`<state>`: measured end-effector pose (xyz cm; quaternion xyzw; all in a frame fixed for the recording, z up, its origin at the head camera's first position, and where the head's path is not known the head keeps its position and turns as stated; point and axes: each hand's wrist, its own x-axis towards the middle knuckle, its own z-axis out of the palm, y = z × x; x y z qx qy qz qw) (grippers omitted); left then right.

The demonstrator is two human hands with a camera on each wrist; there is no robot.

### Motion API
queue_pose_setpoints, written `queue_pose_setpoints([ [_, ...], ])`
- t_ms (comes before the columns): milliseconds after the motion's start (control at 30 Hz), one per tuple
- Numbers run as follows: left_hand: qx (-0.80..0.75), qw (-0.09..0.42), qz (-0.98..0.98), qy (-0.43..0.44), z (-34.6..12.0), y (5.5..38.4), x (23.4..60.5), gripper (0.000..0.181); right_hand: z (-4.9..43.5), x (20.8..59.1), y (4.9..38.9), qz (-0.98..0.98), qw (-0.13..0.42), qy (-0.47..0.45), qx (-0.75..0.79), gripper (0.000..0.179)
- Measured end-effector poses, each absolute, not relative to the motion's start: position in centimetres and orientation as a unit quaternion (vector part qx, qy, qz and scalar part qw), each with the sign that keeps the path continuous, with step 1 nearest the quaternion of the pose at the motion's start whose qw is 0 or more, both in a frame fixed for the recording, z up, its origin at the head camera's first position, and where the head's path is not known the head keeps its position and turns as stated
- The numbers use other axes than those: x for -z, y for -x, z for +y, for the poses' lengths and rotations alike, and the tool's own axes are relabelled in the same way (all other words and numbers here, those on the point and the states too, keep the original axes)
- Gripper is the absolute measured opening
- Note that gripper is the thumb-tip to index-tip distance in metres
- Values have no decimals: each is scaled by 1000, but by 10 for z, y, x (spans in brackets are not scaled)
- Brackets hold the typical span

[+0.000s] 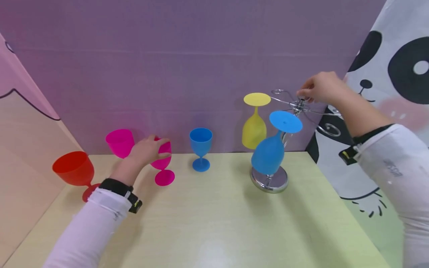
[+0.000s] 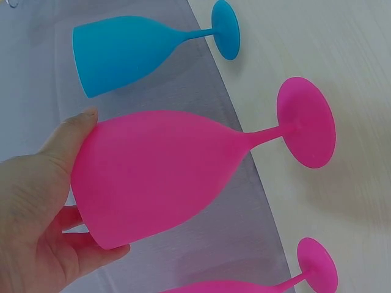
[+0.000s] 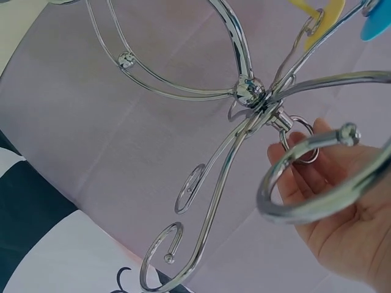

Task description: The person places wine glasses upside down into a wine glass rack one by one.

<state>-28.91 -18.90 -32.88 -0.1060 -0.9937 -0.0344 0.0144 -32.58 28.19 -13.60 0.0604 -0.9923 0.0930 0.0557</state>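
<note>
My left hand (image 1: pixel 145 150) grips a pink goblet (image 2: pixel 159 177) by its bowl, thumb on one side of the rim and fingers on the other. Up at the right, my right hand (image 1: pixel 323 87) pinches the small ring (image 3: pixel 299 139) on top of a chrome stemware rack (image 1: pixel 269 180). Two goblets hang upside down from the rack's curled arms: a yellow goblet (image 1: pixel 254 130) on the far side and a blue goblet (image 1: pixel 269 154) nearer. Other arms, such as the curled arm (image 3: pixel 208 226), carry nothing.
Another blue goblet (image 1: pixel 201 143) stands upright right of the held one. To the left are a second pink goblet (image 1: pixel 120 143), partly behind my left hand, and a red goblet (image 1: pixel 75 169). A purple cloth backdrop (image 1: pixel 201 74) rises behind the table (image 1: pixel 214 223); a panda-print cloth (image 1: pixel 378 111) hangs right.
</note>
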Motion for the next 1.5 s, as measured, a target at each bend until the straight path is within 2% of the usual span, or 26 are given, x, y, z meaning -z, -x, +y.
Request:
queue_pose_setpoints([
  [233, 37, 10, -994, 104, -189, 289, 327, 68, 280, 133, 325, -995, 57, -33, -75, 44],
  [1167, 37, 5, -992, 122, -179, 296, 327, 68, 291, 139, 313, -995, 91, -22, -42, 36],
  [1500, 39, 6, -993, 113, -190, 293, 327, 69, 265, 143, 317, -991, 125, -10, -44, 32],
])
